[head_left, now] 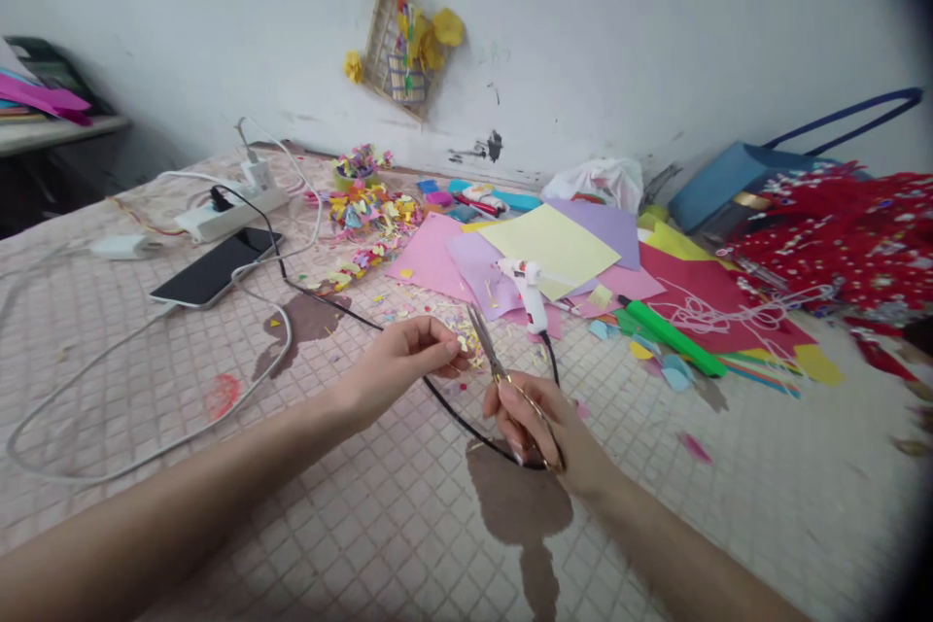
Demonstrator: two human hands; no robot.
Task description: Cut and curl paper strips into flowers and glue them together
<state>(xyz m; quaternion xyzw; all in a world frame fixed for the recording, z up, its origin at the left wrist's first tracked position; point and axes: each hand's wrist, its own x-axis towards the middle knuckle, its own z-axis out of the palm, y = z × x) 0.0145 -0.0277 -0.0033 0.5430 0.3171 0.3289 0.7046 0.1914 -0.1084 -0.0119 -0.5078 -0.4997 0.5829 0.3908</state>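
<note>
Gold-handled scissors point(494, 362) are in my right hand point(531, 420), the fingers wrapped round the handles and the blades pointing up and to the left. My left hand point(417, 355) is closed in a pinch to the left of the blades; whatever is between its fingertips is too small to make out. Small paper scraps point(473, 350) lie on the table just beyond both hands. Behind the scissors, a white glue gun point(526, 293) rests by sheets of coloured paper point(552, 248). Its black cable point(456, 413) runs beneath my hands.
A phone point(217, 267), a power strip point(233, 211) and looping white cable stand left on the tiled-pattern cloth point(350, 505). Cut paper pieces point(371, 209) are heaped at the back. A green glue stick point(674, 338), white string and red decorated material point(852, 243) lie right.
</note>
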